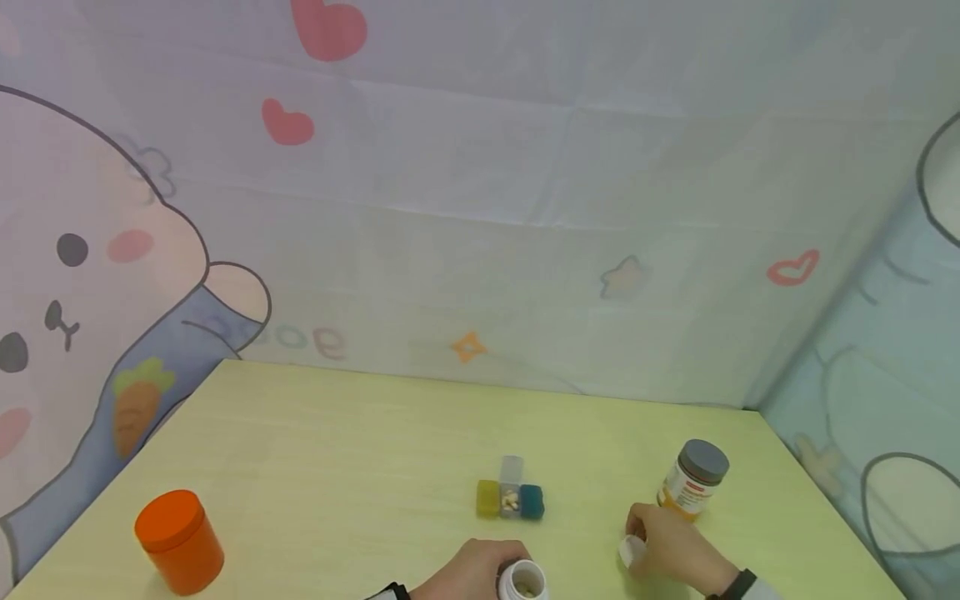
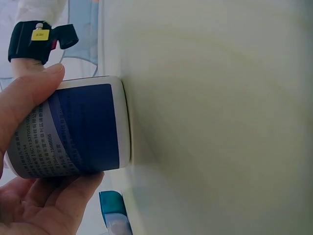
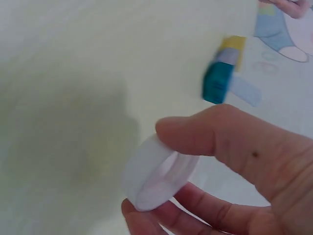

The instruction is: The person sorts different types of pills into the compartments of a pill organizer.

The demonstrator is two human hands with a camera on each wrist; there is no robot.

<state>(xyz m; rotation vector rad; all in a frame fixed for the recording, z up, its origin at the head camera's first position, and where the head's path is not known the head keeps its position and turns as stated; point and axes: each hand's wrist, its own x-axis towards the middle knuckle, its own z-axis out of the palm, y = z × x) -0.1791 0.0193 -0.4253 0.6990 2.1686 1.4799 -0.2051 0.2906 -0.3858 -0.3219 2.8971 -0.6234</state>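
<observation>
My left hand grips a white pill bottle at the table's front edge; its mouth is uncapped and pale pills show inside. In the left wrist view the bottle's blue and grey label faces the camera, thumb on one side and fingers on the other. A white bottle cap is pinched between the thumb and fingers of my right hand, its hollow underside visible in the right wrist view. Between and beyond the hands lies a small pill box with its middle lid raised and pale pills in that compartment.
A jar with a grey lid stands just beyond my right hand. An orange jar stands at the table's left. Behind the yellowish table hangs a printed cloth, with another along the right side.
</observation>
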